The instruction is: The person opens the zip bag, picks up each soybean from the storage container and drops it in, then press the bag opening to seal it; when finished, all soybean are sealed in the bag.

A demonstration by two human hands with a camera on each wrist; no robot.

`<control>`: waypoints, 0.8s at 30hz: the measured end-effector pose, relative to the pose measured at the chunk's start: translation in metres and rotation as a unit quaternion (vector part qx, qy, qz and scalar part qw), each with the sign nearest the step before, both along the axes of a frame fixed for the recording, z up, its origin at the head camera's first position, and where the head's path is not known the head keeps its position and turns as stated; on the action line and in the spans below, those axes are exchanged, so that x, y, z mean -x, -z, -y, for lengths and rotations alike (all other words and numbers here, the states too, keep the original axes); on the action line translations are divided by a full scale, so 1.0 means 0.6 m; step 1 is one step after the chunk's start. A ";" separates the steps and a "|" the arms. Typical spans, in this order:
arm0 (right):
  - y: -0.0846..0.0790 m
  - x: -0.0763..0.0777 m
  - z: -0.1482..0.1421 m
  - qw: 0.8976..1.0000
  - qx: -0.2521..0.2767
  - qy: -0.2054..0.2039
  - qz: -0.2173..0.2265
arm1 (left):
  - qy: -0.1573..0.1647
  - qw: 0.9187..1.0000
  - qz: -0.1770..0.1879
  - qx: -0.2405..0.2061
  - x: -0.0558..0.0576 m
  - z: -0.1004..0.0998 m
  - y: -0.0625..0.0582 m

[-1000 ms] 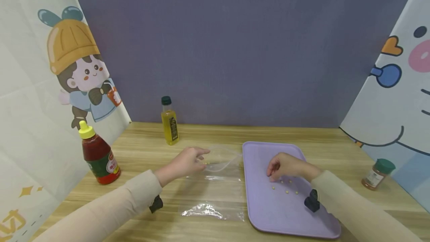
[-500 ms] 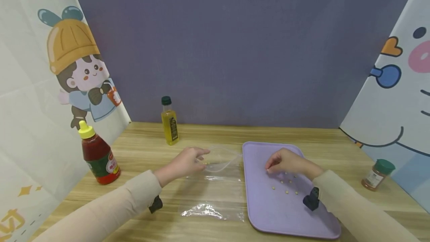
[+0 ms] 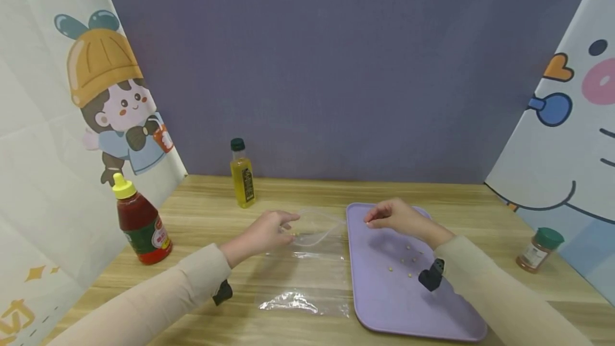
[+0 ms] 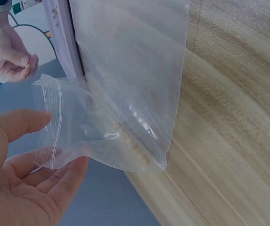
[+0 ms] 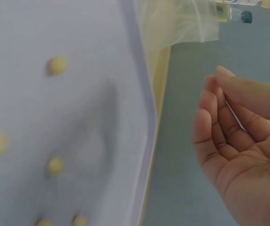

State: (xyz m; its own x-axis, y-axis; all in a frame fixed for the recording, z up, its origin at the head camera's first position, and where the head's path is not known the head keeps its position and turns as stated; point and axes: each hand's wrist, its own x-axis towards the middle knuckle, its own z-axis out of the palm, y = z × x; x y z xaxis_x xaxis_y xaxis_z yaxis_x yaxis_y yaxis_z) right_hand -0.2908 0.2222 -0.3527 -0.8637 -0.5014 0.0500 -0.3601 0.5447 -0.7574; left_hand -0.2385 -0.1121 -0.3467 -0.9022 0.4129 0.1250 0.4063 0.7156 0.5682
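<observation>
A clear zip-lock bag (image 3: 305,274) lies on the table with its mouth spread at the far end. My left hand (image 3: 266,233) holds the bag at that mouth, thumb at the zip strip and fingers along the lower side. Several yellow soybeans (image 4: 134,147) sit in a row inside it. My right hand (image 3: 403,222) is over the far part of the purple tray (image 3: 394,311), its fingertips pinching one small soybean (image 4: 28,66), seen in the left wrist view. More soybeans (image 5: 57,65) are scattered on the tray.
Back left stands a bottle of yellow oil (image 3: 244,181). A red sauce bottle (image 3: 144,226) with a yellow cap is at the left edge. To the right of the tray is a small green-capped spice jar (image 3: 539,250). Printed curtains flank the wooden table (image 3: 216,314).
My right hand has picked a soybean off the tray, lifted it and moved left and away toward the bag. My left hand and the bag stay still.
</observation>
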 end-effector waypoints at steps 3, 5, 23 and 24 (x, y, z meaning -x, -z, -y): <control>-0.007 0.001 0.015 1.000 0.009 -0.003 -0.018 | -0.002 1.000 0.001 0.000 -0.001 0.000 0.000; -0.011 0.004 0.025 1.000 0.013 0.000 -0.026 | -0.002 1.000 0.000 0.000 -0.001 0.001 0.001; -0.043 0.018 0.130 0.998 0.038 -0.011 -0.049 | 0.011 1.000 -0.010 0.011 0.002 0.000 -0.003; -0.043 0.017 0.133 0.998 0.035 -0.010 -0.049 | 0.011 1.000 -0.010 0.012 0.001 0.000 -0.004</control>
State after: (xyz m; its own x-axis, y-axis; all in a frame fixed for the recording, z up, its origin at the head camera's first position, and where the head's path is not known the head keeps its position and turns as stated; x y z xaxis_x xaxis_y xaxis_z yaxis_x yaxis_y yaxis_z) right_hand -0.3013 0.1424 -0.3270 -0.8428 -0.5108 0.1695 -0.4447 0.4835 -0.7540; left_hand -0.2392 -0.1121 -0.3441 -0.8905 0.4352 0.1327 0.4327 0.7199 0.5426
